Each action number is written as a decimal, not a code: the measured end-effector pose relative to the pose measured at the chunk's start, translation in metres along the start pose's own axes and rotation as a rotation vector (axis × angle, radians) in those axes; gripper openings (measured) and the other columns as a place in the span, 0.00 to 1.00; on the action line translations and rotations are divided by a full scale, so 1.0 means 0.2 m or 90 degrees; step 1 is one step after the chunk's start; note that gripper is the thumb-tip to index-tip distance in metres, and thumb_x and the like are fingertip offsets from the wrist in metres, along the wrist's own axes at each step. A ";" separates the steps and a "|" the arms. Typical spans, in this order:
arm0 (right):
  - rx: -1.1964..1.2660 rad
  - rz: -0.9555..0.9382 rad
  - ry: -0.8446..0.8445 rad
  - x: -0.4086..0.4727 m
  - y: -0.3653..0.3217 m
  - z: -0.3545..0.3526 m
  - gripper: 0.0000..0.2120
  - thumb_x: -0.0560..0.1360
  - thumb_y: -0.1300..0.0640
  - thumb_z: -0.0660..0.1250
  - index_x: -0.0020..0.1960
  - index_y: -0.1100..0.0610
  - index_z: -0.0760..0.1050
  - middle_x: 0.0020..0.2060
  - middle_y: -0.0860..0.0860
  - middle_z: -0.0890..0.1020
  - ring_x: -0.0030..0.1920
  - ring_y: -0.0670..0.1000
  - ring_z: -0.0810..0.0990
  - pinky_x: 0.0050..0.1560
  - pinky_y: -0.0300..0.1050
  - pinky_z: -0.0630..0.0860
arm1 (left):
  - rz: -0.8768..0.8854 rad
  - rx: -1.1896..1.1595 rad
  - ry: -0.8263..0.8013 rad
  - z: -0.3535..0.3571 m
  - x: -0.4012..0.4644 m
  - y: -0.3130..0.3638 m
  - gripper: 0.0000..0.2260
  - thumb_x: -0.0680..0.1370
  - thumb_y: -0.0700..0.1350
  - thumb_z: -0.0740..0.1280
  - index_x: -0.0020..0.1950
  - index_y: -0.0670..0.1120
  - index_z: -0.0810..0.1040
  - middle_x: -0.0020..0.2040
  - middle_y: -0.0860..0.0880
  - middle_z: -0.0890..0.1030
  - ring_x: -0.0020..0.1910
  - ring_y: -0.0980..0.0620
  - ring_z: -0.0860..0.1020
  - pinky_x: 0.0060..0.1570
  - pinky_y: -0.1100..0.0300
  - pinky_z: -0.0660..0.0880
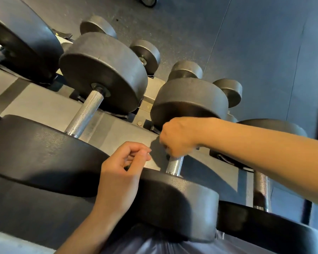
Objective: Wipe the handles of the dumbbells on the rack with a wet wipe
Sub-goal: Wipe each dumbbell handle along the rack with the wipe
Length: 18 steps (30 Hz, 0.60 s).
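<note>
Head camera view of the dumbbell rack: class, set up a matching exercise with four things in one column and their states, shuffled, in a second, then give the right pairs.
Things:
1. right hand
2. left hand
3. bare knurled handle
4. far-right handle

States:
A. loosely curled, holding nothing, above a black weight head
B. clenched round the upper part of a dumbbell handle
C. partly hidden under the right forearm
D. fully in view, nothing touching it

Pairs: 1-B, 2-A, 3-D, 4-C

No wipe can be seen; the right hand may hide it.
</note>
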State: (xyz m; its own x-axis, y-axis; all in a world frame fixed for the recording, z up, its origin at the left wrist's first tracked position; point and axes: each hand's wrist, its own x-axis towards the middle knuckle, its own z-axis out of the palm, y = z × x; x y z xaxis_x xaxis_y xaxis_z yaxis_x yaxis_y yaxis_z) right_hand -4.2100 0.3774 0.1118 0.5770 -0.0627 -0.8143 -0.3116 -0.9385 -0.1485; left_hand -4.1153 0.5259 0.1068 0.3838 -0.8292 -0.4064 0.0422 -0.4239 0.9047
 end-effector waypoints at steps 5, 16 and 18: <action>0.137 -0.125 -0.052 0.02 -0.09 0.08 0.09 0.75 0.61 0.57 0.36 0.58 0.69 0.38 0.57 0.77 0.34 0.53 0.69 0.35 0.44 0.67 | -0.010 -0.005 0.000 0.00 0.00 0.00 0.09 0.77 0.36 0.65 0.41 0.48 0.80 0.38 0.55 0.82 0.41 0.59 0.80 0.41 0.74 0.71; -0.155 0.097 0.101 0.05 0.03 0.05 0.14 0.81 0.59 0.56 0.64 0.60 0.72 0.57 0.55 0.79 0.55 0.58 0.78 0.48 0.48 0.73 | -0.002 -0.003 0.018 -0.01 0.01 -0.03 0.09 0.78 0.38 0.67 0.40 0.49 0.80 0.37 0.53 0.82 0.40 0.59 0.79 0.43 0.74 0.70; -0.105 0.093 0.123 0.03 0.05 0.10 0.12 0.81 0.59 0.57 0.60 0.59 0.75 0.51 0.54 0.81 0.50 0.55 0.80 0.45 0.46 0.74 | 0.002 -0.008 0.021 -0.01 0.02 -0.04 0.08 0.78 0.38 0.66 0.41 0.48 0.80 0.36 0.54 0.82 0.40 0.60 0.79 0.43 0.74 0.70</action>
State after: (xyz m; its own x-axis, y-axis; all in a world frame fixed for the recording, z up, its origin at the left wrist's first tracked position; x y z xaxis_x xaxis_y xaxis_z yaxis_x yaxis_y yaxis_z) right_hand -4.2242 0.3751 0.0933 0.6732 -0.2504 -0.6958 -0.2844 -0.9562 0.0690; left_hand -4.1132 0.5267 0.0983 0.4145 -0.8181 -0.3986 0.0527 -0.4157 0.9080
